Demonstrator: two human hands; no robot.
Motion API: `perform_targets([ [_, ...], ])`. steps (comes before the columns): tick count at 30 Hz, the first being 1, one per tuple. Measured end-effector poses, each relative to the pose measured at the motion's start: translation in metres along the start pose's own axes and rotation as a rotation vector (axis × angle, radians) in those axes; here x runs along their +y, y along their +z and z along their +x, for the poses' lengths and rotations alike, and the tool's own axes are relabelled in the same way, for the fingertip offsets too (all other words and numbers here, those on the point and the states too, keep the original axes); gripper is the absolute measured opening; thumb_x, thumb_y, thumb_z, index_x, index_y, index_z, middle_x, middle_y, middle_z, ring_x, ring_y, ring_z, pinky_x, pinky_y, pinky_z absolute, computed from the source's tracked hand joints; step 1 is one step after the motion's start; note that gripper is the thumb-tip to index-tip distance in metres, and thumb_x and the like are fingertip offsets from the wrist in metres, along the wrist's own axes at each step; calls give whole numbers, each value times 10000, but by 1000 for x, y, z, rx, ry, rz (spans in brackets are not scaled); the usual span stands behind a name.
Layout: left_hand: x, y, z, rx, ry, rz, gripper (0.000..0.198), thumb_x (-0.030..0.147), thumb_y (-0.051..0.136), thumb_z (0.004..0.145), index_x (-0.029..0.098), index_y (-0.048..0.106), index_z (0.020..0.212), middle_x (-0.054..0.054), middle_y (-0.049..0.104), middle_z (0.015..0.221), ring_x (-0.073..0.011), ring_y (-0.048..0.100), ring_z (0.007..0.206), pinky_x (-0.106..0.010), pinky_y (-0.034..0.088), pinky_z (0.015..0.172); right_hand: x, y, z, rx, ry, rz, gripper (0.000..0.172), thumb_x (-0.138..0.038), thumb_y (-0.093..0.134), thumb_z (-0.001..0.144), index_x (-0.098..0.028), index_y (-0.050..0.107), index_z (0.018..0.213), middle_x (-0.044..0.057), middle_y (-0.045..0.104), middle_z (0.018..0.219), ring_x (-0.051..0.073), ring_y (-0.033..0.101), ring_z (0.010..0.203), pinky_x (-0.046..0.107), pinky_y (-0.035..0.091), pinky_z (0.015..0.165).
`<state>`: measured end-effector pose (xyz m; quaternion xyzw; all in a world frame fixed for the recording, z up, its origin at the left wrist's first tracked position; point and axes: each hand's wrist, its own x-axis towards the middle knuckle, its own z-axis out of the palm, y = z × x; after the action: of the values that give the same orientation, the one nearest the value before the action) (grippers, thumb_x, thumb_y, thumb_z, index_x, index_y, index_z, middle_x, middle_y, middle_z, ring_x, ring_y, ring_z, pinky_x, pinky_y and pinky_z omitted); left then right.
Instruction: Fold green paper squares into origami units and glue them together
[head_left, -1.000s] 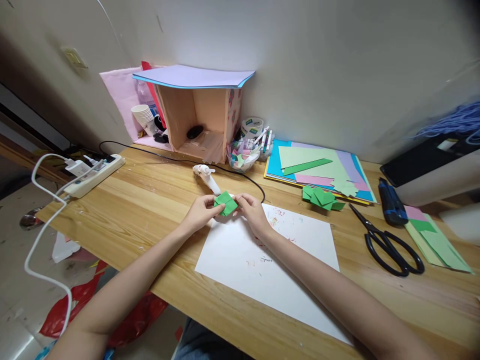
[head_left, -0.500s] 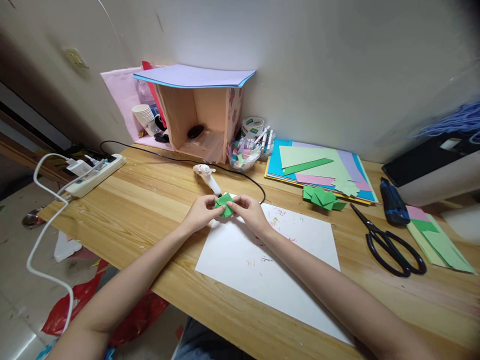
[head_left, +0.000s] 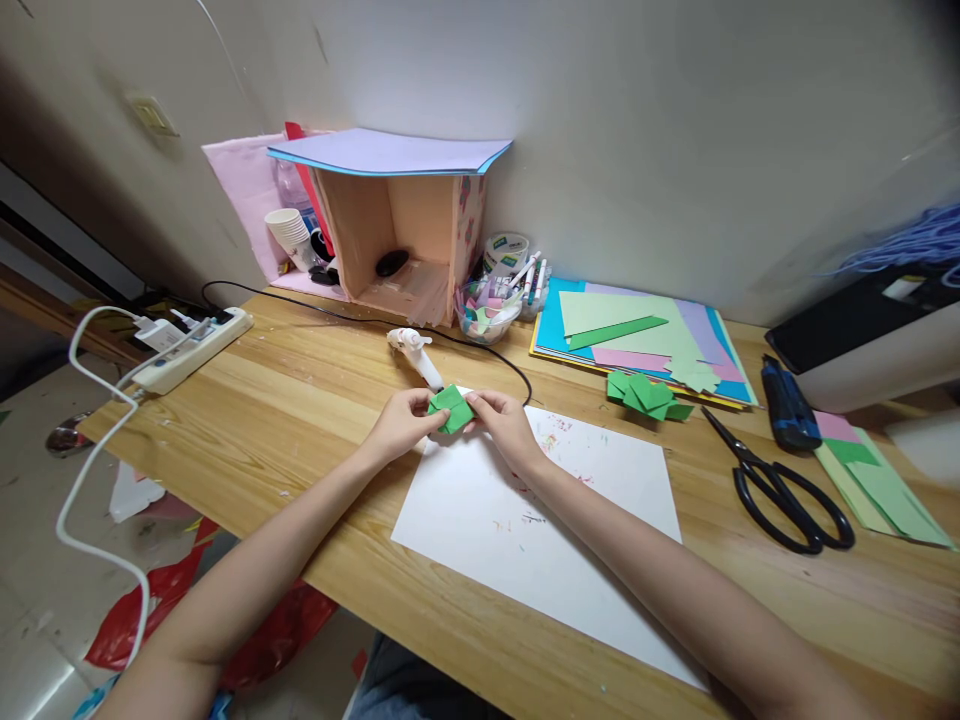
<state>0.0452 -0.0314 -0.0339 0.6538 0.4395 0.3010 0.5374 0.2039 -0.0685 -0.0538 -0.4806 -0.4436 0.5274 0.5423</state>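
Between my hands is a small folded piece of green paper (head_left: 453,410), held just above the far left corner of a white sheet (head_left: 592,540) with coloured marks. My left hand (head_left: 405,422) pinches its left side, thumb on top. At its right edge my right hand (head_left: 504,425) is closed, thumb and fingers gripping the paper. Right behind the green paper lies a white glue gun (head_left: 414,352), its handle end partly covered by the paper. Several similar green folded pieces (head_left: 646,396) sit together farther right.
Black-handled scissors (head_left: 780,500), a blue utility knife (head_left: 789,405) and paper strips (head_left: 885,480) lie at right. Behind stand a stack of coloured paper (head_left: 551,330), a bowl of scraps (head_left: 487,318) and a cardboard box (head_left: 469,230). A power strip (head_left: 199,350) rests on the left edge.
My right thumb has drawn back from the top of the green paper toward its right edge, so more of the paper shows. The left hand has barely moved.
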Motion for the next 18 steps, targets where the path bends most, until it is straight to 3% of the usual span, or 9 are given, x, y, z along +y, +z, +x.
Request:
perform_targets([
  [8, 4, -1, 0, 22, -23, 16, 193, 299, 639, 638, 122, 609, 709, -2, 615, 645, -114, 550, 564, -209, 430, 532, 1, -3, 3, 175, -9, 58, 305, -423, 698, 629, -161, 707, 785, 59, 693, 823, 140, 606, 647, 293, 528, 636],
  [18, 6, -2, -1, 26, -37, 22, 211, 323, 642, 628, 130, 590, 694, -1, 598, 632, -117, 541, 563, -213, 434, 531, -5, -4, -1, 230, -48, -8, 222, -352, 733, 589, -151, 694, 676, 36, 657, 651, 122, 536, 564, 278, 454, 560],
])
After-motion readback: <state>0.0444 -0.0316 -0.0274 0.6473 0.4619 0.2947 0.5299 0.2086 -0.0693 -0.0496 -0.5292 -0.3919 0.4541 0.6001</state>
